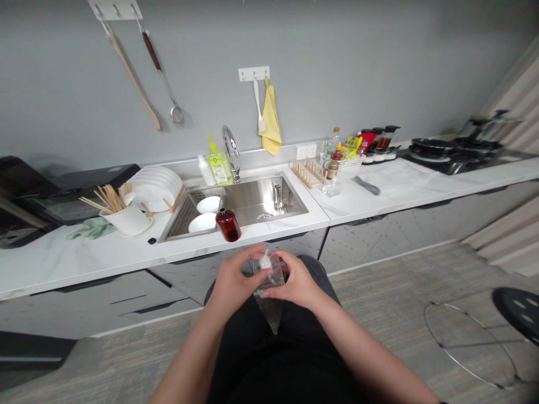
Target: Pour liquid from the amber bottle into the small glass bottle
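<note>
In front of my lap, both hands hold a clear, square-sided plastic container (275, 278) with a white pump top (265, 261). My left hand (236, 280) is closed about its left side, the thumb at the white top. On the other side, my right hand (297, 280) grips the clear body between thumb and fingers. Whether the top is joined to the container I cannot tell. Just beyond my hands, an uncapped reddish-brown bottle (228, 225) stands upright at the front edge of the sink.
Two white bowls (202, 223) sit in the left part of the steel sink (252, 199). Left of it are stacked white plates (154, 188) and a chopstick holder (126, 219). A wooden rack (309, 173) stands to the right. A black stool (520, 311) is on the floor at right.
</note>
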Demonstrator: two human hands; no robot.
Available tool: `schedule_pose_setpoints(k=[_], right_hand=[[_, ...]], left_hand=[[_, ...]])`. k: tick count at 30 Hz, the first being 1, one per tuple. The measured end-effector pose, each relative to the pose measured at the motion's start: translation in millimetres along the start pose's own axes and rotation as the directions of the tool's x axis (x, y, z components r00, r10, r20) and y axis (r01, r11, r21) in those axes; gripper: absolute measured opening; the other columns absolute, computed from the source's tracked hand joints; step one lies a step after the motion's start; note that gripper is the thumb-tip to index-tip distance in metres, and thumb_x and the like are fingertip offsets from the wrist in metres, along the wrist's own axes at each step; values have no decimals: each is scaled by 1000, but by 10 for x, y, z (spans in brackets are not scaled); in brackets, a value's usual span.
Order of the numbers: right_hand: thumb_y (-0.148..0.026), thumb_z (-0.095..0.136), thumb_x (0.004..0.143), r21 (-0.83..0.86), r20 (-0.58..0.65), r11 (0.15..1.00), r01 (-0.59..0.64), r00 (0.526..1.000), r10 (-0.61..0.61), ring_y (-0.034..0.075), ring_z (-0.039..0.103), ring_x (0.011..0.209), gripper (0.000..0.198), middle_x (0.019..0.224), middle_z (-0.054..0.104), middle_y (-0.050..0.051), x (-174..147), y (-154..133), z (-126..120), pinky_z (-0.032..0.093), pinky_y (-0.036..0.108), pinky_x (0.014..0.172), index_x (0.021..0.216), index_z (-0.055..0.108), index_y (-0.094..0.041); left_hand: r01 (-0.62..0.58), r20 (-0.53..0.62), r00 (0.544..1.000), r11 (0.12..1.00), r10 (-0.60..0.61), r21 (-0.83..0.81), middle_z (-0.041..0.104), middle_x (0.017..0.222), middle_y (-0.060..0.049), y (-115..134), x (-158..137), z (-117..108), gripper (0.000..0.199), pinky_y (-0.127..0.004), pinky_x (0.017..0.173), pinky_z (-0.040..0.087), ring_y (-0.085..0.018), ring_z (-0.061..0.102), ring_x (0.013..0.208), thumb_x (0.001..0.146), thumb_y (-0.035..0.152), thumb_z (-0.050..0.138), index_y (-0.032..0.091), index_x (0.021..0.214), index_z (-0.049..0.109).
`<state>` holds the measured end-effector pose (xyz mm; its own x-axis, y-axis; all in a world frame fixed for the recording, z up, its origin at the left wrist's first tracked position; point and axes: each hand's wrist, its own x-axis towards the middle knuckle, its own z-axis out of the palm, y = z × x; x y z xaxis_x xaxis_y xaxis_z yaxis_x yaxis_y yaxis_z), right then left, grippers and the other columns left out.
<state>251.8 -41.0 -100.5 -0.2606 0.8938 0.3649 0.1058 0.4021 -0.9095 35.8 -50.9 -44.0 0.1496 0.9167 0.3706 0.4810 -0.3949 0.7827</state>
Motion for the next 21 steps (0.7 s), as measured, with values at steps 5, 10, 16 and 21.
schedule_pose_setpoints(k=[5, 10, 16, 21], right_hand=[[-35, 111, 64, -179, -110, 983, 30, 993, -50, 33, 80, 109, 77, 124, 79, 8, 63, 39, 15, 68, 51, 97, 131, 73, -30], [-43, 114, 63, -84, 6, 996, 32, 999, -32, 34, 81, 120, 86, 132, 82, 8, 181, 282, -121, 68, 49, 102, 137, 74, -31], [-60, 109, 68, -189, -284, 981, -43, 959, -13, 36, 78, 120, 86, 132, 82, 11, 497, 743, -693, 63, 53, 109, 138, 73, -27], [-69, 102, 70, -341, -535, 914, -222, 845, 6, 30, 73, 99, 81, 112, 80, 7, 932, 1081, -1609, 61, 47, 94, 129, 73, -23]], left_hand=[[110, -63, 991, 983, -120, -149, 90, 126, -11, -186, 17, 283, 42, -54, 115, 67, -35, 86, 120, 87, 38, 93, 22, 126, 87], [30, -24, 999, 999, -31, -38, 90, 130, -11, -300, 76, 242, 46, -54, 113, 69, -34, 86, 120, 96, 41, 87, 25, 139, 83], [-137, -356, 895, 925, 269, 355, 89, 97, -9, -991, 90, -447, 27, -44, 94, 65, -29, 84, 95, 108, 41, 67, 24, 97, 85], [317, -672, 741, 893, -23, 319, 81, 83, -5, -1940, 486, -1226, 44, -34, 82, 57, -27, 80, 88, 111, 53, 60, 19, 107, 88]])
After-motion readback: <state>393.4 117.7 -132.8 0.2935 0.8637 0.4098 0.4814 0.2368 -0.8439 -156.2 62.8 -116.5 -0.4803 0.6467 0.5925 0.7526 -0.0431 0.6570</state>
